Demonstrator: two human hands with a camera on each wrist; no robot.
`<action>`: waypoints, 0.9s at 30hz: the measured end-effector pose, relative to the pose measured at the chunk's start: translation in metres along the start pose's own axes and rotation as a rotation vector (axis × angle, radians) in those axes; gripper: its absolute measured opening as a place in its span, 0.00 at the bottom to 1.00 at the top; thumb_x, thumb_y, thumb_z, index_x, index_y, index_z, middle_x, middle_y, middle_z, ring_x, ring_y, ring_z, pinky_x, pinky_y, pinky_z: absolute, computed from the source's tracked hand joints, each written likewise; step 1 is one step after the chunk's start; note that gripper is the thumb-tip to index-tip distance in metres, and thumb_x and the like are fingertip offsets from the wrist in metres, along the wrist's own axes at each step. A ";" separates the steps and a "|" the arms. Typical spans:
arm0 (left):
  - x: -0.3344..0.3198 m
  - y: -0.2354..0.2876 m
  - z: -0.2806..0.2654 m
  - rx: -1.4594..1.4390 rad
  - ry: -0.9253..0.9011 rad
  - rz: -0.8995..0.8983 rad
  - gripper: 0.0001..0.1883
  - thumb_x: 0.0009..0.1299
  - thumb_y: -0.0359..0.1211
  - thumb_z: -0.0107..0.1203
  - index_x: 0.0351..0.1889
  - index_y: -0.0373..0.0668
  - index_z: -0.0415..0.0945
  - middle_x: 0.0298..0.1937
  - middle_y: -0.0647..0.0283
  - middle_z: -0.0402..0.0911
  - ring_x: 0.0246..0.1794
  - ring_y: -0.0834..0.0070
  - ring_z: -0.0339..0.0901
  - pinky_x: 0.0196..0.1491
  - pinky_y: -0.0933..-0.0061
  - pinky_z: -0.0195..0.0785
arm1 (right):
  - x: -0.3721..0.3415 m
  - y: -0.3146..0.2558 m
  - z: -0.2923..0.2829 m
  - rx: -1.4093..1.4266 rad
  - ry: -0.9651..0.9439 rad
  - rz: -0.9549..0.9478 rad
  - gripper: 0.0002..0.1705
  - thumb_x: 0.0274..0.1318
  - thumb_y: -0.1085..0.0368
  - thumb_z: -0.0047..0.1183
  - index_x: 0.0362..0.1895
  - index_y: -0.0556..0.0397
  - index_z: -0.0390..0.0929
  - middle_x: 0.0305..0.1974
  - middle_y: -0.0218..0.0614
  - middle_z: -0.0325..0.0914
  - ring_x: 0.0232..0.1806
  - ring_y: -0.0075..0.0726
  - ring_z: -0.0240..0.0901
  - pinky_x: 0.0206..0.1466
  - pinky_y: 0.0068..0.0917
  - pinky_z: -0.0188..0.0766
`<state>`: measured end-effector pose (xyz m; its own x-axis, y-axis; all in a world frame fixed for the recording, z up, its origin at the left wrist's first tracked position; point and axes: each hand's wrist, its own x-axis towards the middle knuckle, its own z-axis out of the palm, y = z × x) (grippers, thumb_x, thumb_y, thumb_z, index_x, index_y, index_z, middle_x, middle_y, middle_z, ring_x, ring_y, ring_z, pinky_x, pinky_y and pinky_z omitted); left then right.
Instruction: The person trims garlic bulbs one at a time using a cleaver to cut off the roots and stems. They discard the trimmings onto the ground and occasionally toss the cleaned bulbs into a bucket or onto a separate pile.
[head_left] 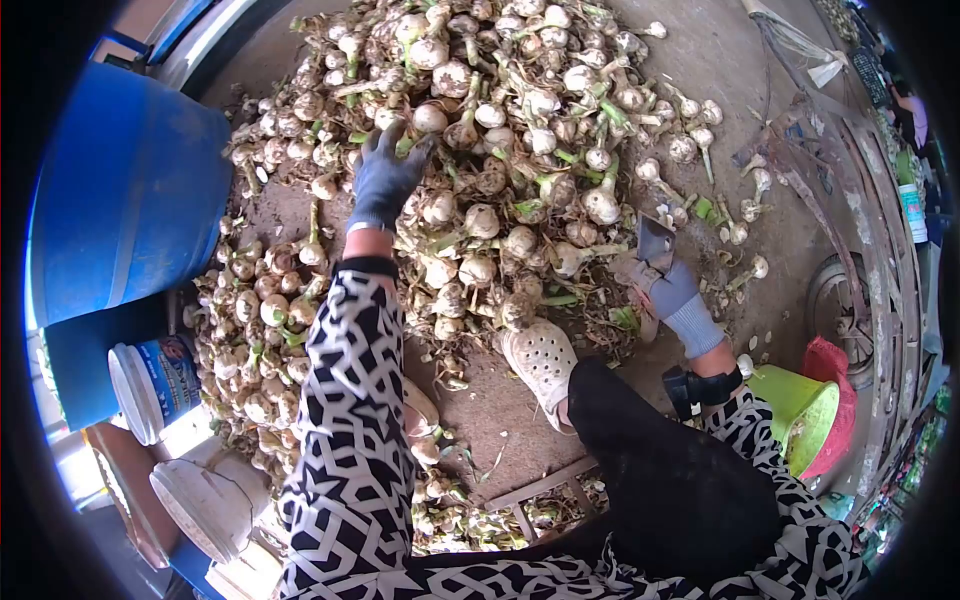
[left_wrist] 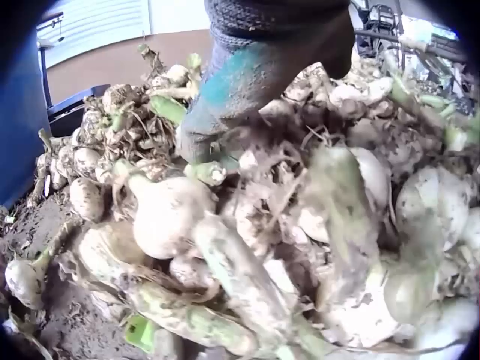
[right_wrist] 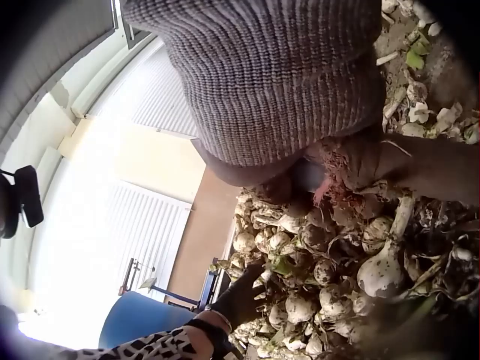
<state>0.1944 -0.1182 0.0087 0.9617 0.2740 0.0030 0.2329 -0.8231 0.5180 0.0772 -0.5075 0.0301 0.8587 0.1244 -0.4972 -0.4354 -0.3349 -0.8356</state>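
Observation:
My left hand [head_left: 388, 180], in a grey glove, reaches into a large heap of soil-stained, garlic-like white bulbs [head_left: 480, 220] with stems. Its fingers are spread at the bulbs; in the left wrist view, the dirty glove [left_wrist: 232, 94] with a teal patch points down among stems and roots. On the right, my other gloved hand [head_left: 672, 288] grips a tool with a flat metal blade [head_left: 655, 240] at the heap's near right edge. The ribbed cuff [right_wrist: 277, 82] fills much of the right wrist view and hides most of those fingers.
A blue barrel [head_left: 130, 190] stands at the left, with white buckets [head_left: 210, 500] below it. Nearer bulbs form a second pile [head_left: 250, 340]. A pale clog [head_left: 540, 365] stands between the hands. At the right are a lime-green bucket [head_left: 795, 410] and a metal cart frame [head_left: 870, 230].

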 end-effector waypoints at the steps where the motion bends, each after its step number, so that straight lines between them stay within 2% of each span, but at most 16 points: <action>1: 0.023 0.004 0.021 -0.078 -0.151 -0.103 0.35 0.60 0.56 0.58 0.65 0.59 0.65 0.70 0.45 0.56 0.73 0.47 0.48 0.71 0.53 0.47 | 0.000 0.002 -0.006 -0.008 0.008 0.012 0.11 0.63 0.63 0.51 0.39 0.57 0.79 0.23 0.25 0.74 0.21 0.19 0.66 0.25 0.21 0.64; 3: 0.006 0.046 0.053 0.175 -0.172 -0.209 0.39 0.57 0.60 0.59 0.66 0.61 0.64 0.70 0.47 0.56 0.74 0.47 0.44 0.72 0.50 0.44 | -0.001 0.005 -0.012 0.015 0.096 -0.064 0.10 0.63 0.63 0.51 0.39 0.57 0.80 0.25 0.26 0.76 0.23 0.19 0.67 0.25 0.22 0.64; 4: -0.006 0.050 0.061 0.111 -0.176 -0.156 0.40 0.56 0.62 0.58 0.66 0.61 0.64 0.70 0.48 0.57 0.74 0.47 0.45 0.70 0.48 0.45 | 0.002 0.010 -0.015 0.014 0.078 -0.069 0.10 0.63 0.63 0.51 0.39 0.57 0.80 0.25 0.26 0.76 0.23 0.19 0.67 0.25 0.22 0.64; 5: -0.022 0.049 0.068 0.053 -0.174 -0.108 0.41 0.55 0.64 0.57 0.66 0.62 0.64 0.70 0.49 0.58 0.73 0.47 0.46 0.69 0.46 0.47 | 0.006 0.021 -0.019 0.164 0.081 -0.033 0.10 0.63 0.63 0.52 0.40 0.56 0.80 0.26 0.27 0.77 0.24 0.20 0.69 0.25 0.22 0.66; 7: -0.063 0.050 0.072 0.040 -0.236 0.062 0.37 0.58 0.64 0.53 0.64 0.62 0.66 0.69 0.53 0.60 0.71 0.51 0.51 0.65 0.46 0.52 | 0.014 0.025 -0.011 0.326 0.029 0.010 0.10 0.62 0.64 0.52 0.40 0.56 0.81 0.27 0.28 0.77 0.25 0.21 0.71 0.25 0.22 0.67; 9: -0.104 0.087 0.049 0.361 -0.372 0.012 0.36 0.58 0.63 0.52 0.62 0.59 0.67 0.64 0.52 0.65 0.66 0.51 0.58 0.65 0.49 0.51 | 0.018 0.011 0.000 0.351 0.078 -0.061 0.08 0.62 0.65 0.52 0.38 0.55 0.80 0.28 0.29 0.77 0.25 0.24 0.73 0.26 0.22 0.70; 11: -0.137 0.080 0.064 0.419 -0.241 0.065 0.32 0.59 0.58 0.53 0.61 0.63 0.69 0.67 0.55 0.62 0.69 0.53 0.54 0.65 0.48 0.48 | 0.021 -0.004 0.010 0.355 0.108 -0.075 0.07 0.62 0.66 0.51 0.36 0.56 0.79 0.27 0.28 0.76 0.24 0.25 0.74 0.27 0.22 0.73; 14: -0.193 0.076 0.060 0.246 -0.101 0.106 0.30 0.57 0.53 0.57 0.60 0.64 0.71 0.69 0.58 0.59 0.71 0.54 0.49 0.67 0.46 0.42 | 0.022 0.007 0.020 0.375 0.092 -0.148 0.07 0.62 0.67 0.51 0.38 0.55 0.79 0.28 0.28 0.77 0.24 0.24 0.73 0.24 0.22 0.72; 15: -0.209 0.071 0.061 0.250 -0.007 0.186 0.34 0.55 0.51 0.60 0.62 0.61 0.69 0.69 0.57 0.58 0.70 0.53 0.50 0.67 0.45 0.41 | 0.019 0.006 0.025 0.384 0.084 -0.145 0.07 0.62 0.67 0.51 0.38 0.55 0.79 0.28 0.28 0.77 0.24 0.24 0.73 0.24 0.22 0.72; 17: -0.229 0.061 0.063 0.105 0.083 0.110 0.40 0.54 0.47 0.64 0.66 0.57 0.63 0.69 0.54 0.58 0.69 0.51 0.51 0.68 0.48 0.45 | 0.015 0.006 0.027 0.380 0.032 -0.104 0.06 0.61 0.68 0.52 0.37 0.56 0.79 0.28 0.27 0.77 0.26 0.22 0.72 0.28 0.22 0.70; 18: -0.232 0.053 0.062 -0.014 0.070 0.016 0.42 0.53 0.44 0.66 0.67 0.53 0.60 0.69 0.51 0.57 0.68 0.48 0.52 0.68 0.50 0.47 | 0.014 0.011 0.032 0.360 0.080 -0.153 0.07 0.60 0.68 0.53 0.40 0.57 0.79 0.30 0.27 0.77 0.30 0.21 0.72 0.33 0.22 0.69; 20: -0.243 0.029 0.074 -0.156 0.075 -0.205 0.47 0.52 0.40 0.69 0.69 0.43 0.55 0.67 0.42 0.56 0.65 0.43 0.55 0.67 0.54 0.53 | 0.009 0.013 0.032 0.336 0.077 -0.154 0.07 0.60 0.68 0.53 0.40 0.57 0.79 0.32 0.26 0.78 0.32 0.20 0.71 0.35 0.22 0.69; 21: -0.248 0.015 0.072 -0.167 0.051 -0.231 0.47 0.53 0.43 0.70 0.68 0.39 0.55 0.64 0.38 0.59 0.65 0.43 0.57 0.66 0.54 0.54 | 0.008 0.014 0.032 0.303 0.070 -0.168 0.08 0.60 0.68 0.53 0.41 0.58 0.80 0.33 0.26 0.78 0.34 0.20 0.71 0.37 0.22 0.68; 23: -0.258 -0.008 0.069 -0.172 0.024 -0.239 0.48 0.52 0.42 0.71 0.67 0.38 0.56 0.63 0.40 0.63 0.66 0.46 0.58 0.66 0.57 0.55 | 0.013 0.023 0.031 0.339 0.121 -0.171 0.09 0.60 0.68 0.53 0.41 0.57 0.81 0.33 0.26 0.79 0.32 0.20 0.71 0.35 0.22 0.68; 25: -0.267 -0.017 0.061 -0.338 -0.071 -0.177 0.44 0.53 0.36 0.70 0.67 0.37 0.58 0.64 0.43 0.61 0.66 0.52 0.58 0.66 0.62 0.57 | 0.006 0.007 0.031 0.330 0.025 -0.094 0.08 0.59 0.67 0.54 0.39 0.57 0.82 0.29 0.25 0.78 0.29 0.19 0.71 0.32 0.21 0.68; 27: -0.274 -0.039 0.068 -0.924 -0.104 -0.330 0.41 0.54 0.32 0.70 0.65 0.36 0.60 0.60 0.49 0.68 0.61 0.61 0.66 0.65 0.67 0.58 | 0.005 0.002 0.031 0.253 0.064 -0.158 0.08 0.60 0.66 0.54 0.39 0.56 0.82 0.25 0.25 0.77 0.25 0.19 0.70 0.27 0.20 0.66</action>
<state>-0.0686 -0.1949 -0.0711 0.8870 0.3381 -0.3146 0.3303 0.0117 0.9438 0.0722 -0.4782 0.0188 0.9328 0.0950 -0.3476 -0.3419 -0.0715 -0.9370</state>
